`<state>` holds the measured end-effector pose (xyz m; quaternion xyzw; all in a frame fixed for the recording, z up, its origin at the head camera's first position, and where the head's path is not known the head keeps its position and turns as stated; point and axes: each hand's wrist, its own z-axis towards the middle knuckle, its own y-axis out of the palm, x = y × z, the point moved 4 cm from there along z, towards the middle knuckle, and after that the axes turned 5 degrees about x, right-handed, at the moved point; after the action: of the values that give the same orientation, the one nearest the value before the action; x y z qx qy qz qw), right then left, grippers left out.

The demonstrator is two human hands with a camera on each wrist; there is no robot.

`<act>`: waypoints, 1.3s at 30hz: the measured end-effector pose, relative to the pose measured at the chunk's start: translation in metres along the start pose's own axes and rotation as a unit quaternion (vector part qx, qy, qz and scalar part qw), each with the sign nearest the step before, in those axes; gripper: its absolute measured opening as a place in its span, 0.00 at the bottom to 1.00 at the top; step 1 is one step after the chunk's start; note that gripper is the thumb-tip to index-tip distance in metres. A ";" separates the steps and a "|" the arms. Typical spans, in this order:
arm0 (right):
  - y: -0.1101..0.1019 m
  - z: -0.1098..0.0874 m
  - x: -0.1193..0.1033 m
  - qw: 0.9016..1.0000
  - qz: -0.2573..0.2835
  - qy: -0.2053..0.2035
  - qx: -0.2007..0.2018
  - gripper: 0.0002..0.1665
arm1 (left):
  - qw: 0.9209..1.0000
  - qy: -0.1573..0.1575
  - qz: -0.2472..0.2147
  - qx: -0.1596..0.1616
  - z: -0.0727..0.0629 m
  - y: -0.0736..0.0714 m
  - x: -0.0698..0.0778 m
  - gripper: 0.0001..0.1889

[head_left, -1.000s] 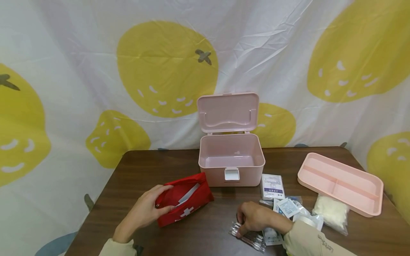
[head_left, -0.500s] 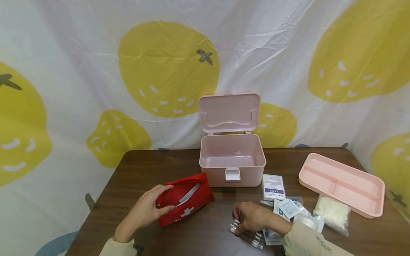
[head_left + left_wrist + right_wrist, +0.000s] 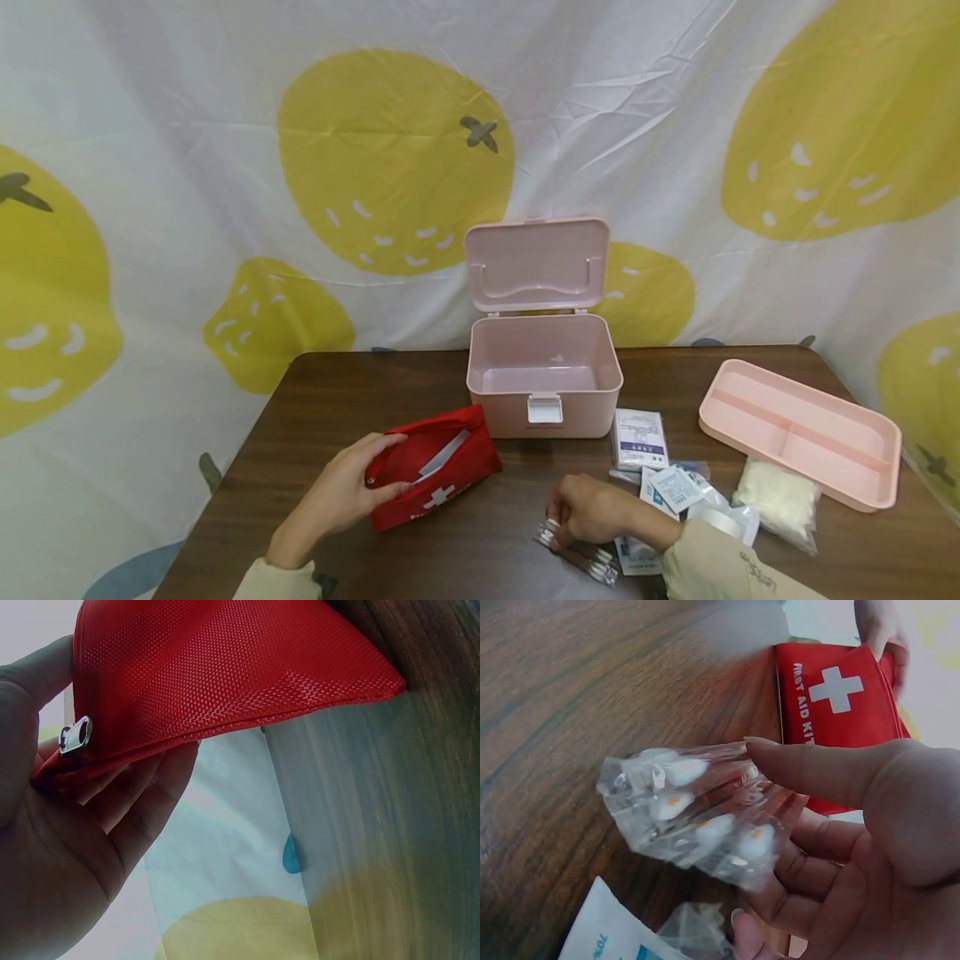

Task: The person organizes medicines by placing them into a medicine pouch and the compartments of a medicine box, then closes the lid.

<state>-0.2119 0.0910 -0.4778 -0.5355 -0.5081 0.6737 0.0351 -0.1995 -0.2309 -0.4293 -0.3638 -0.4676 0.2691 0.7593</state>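
My left hand (image 3: 337,498) grips the left end of a red first aid pouch (image 3: 477,463), thumb on the near side of its opening. The pouch lies tilted with its mouth open, and something flat and white shows inside. In the left wrist view its silver zipper pull (image 3: 76,736) sits between thumb and fingers. My right hand (image 3: 596,510) pinches a clear pack of cotton swabs (image 3: 682,802) between thumb and fingers, low over the table. White swab tips show at the pack's end, some with orange marks.
Behind the pouch stands a pink box (image 3: 543,417) with its lid up. To the right lie a white boxed packet (image 3: 639,437), several small sachets (image 3: 675,487), a bag of cotton (image 3: 777,500) and a pink divided tray (image 3: 802,433). A patterned cloth hangs behind the table.
My right hand has shifted slightly left over the swab pack, its fingers resettling on it. The left hand keeps its grip on the pouch.
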 end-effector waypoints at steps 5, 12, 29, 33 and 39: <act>-0.003 0.000 -0.002 1.000 0.017 -0.008 -0.003 0.12 | 1.000 0.000 0.001 0.001 0.000 -0.001 0.000 0.30; -0.013 0.003 -0.001 0.992 0.122 0.009 -0.005 0.10 | 1.000 -0.005 -0.001 -0.002 0.001 -0.001 0.001 0.30; -0.051 0.012 -0.015 0.969 0.246 0.007 0.022 0.11 | 1.000 -0.008 -0.005 -0.006 0.001 0.000 -0.002 0.31; -0.059 0.017 -0.021 0.969 0.243 0.002 0.039 0.12 | 1.000 -0.016 -0.009 -0.011 0.000 0.000 -0.002 0.31; -0.072 0.024 -0.034 0.980 0.183 -0.022 0.076 0.11 | 1.000 -0.023 -0.014 -0.016 0.000 0.001 -0.002 0.31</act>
<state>-0.2516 0.0899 -0.4053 -0.6003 -0.3495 0.7170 -0.0587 -0.2005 -0.2316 -0.4309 -0.3631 -0.4939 0.2593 0.7463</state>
